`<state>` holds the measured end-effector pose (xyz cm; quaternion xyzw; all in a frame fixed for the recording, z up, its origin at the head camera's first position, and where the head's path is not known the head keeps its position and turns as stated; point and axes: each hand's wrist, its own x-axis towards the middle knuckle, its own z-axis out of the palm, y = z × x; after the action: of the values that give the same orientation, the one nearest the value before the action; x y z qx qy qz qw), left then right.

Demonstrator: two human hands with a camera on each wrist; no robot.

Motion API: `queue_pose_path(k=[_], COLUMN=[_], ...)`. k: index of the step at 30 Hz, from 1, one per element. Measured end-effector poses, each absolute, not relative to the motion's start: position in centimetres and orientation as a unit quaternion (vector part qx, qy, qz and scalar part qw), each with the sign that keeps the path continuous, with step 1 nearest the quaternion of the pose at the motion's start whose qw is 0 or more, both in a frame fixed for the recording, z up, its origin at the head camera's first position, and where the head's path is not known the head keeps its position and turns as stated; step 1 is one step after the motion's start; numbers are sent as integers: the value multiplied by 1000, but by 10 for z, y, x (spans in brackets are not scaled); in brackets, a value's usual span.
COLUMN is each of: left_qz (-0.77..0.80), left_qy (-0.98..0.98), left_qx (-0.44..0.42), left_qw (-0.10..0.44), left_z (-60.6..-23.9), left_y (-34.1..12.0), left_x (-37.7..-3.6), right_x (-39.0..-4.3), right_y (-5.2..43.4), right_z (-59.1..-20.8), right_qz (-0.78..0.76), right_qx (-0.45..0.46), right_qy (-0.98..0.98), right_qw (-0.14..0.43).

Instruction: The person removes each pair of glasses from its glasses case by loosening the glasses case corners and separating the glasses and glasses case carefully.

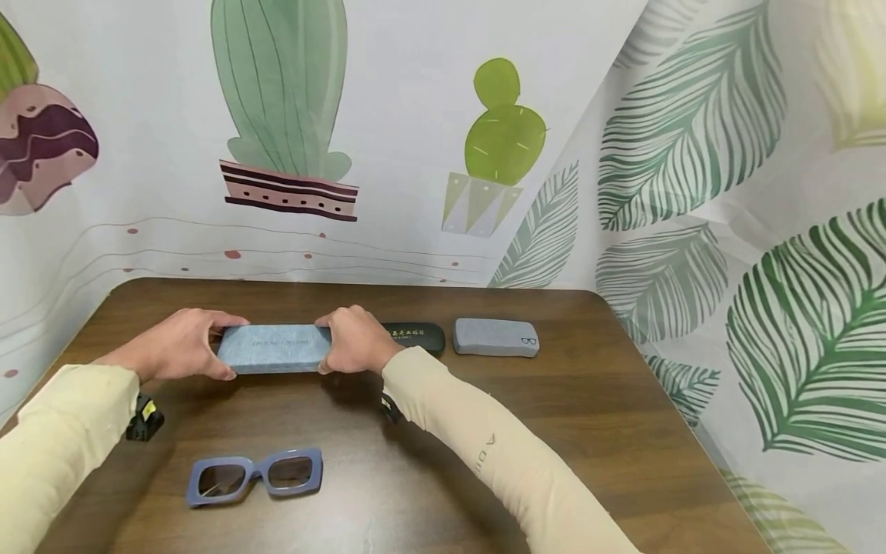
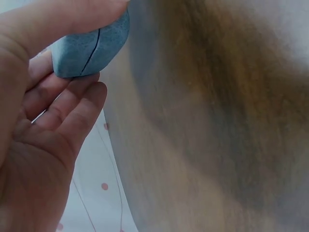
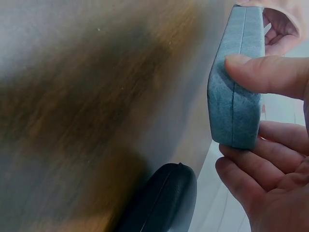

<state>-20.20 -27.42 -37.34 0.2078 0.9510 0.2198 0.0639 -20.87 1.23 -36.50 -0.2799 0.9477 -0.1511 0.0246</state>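
Blue case [image 1: 275,348] remains closed, gripped at its ends by left hand [image 1: 181,344] and right hand [image 1: 355,340]; glasses [image 1: 254,475] lie outside, unpacked.

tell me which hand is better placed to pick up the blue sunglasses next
Left, probably. The blue sunglasses lie near the table's front edge, closer to the left hand. The right hand is farther away. Both now grip the blue case.
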Motion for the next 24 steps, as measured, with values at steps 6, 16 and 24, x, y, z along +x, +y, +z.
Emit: queue_pose_path(k=[6,16,24], left_qz=[219,228,223], left_qy=[952,949,950], left_qx=[204,201,204], left_qw=[67,80,83], left_z=[-374,-382,-389], left_y=[-277,-281,-283], left_x=[-210,-218,-222], right_x=[-214,-219,-220], right_y=[8,2,-1], right_z=[-365,-374,-380], right_qz=[-162,-168,-160], right_qx=[-269,-252,-243], right_qy=[949,952,956], right_qw=[37,40,33])
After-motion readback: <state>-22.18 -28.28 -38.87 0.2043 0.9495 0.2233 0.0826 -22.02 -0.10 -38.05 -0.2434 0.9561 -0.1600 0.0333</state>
